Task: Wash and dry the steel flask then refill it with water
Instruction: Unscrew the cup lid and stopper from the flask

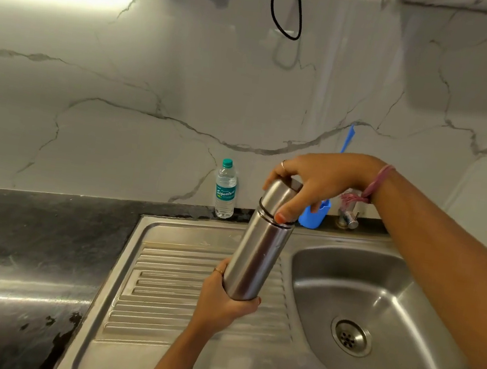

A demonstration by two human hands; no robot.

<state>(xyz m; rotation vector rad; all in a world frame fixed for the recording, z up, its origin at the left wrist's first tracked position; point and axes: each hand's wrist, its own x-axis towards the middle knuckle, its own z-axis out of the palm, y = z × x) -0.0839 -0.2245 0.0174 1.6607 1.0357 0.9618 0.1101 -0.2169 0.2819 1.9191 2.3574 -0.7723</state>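
Kitchen corner, white marble-veined wall behind a dark stone counter, with a stainless steel sink unit set into it. All places below are taken from that sink.

The cylindrical brushed-steel flask is held in the air above the ribbed draining board, just left of the basin, tilted so its capped top leans toward the back wall and slightly right. It touches neither board nor basin.

Left hand is below the flask, fingers and thumb wrapped round its base, gripping it. A thin ring shows on one finger.

Right hand comes in from above the basin and sits over the flask's top, fingers curled round the steel cap, thumb pressed at the seam between cap and body. A pink thread band is tied at the wrist.

Behind the sink's back rim: a clear plastic water bottle with a green cap stands upright left of the flask; a blue plastic holder and a small steel tap sit right of it, partly hidden by the right hand. The round drain lies in the basin floor. A black cable loops down the wall above.
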